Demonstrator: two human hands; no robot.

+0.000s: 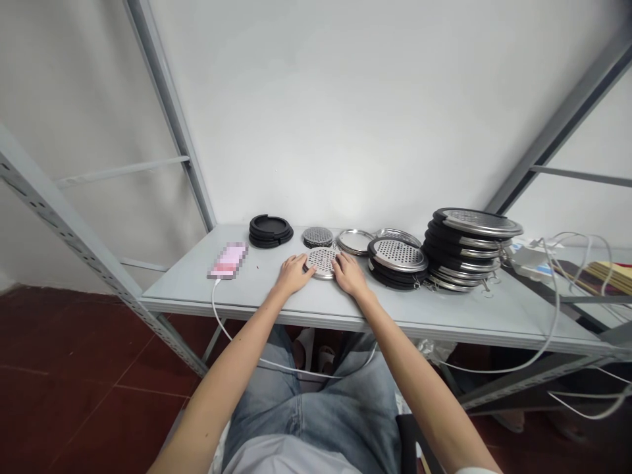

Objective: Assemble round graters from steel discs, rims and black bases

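A round perforated metal disc [322,261] lies flat on the grey table in front of me. My left hand [294,272] grips its left edge, where a bit of black rim shows by the fingertips. On the opposite edge, my right hand [349,273] is closed with thumb and fingers at the rim. Just behind the disc sits a small pile of smaller perforated discs [317,236]. Shiny round metal pieces [354,241] lie behind my right hand. To its right stands a low stack of black-rimmed perforated discs [397,255].
A taller stack of black-rimmed metal discs [464,253] stands farther right, hooks hanging from it. Black rings [270,230] are piled at back left. A blurred-out phone [228,261] trails a white cable [216,306] over the table edge. Metal shelf posts [170,112] frame both sides.
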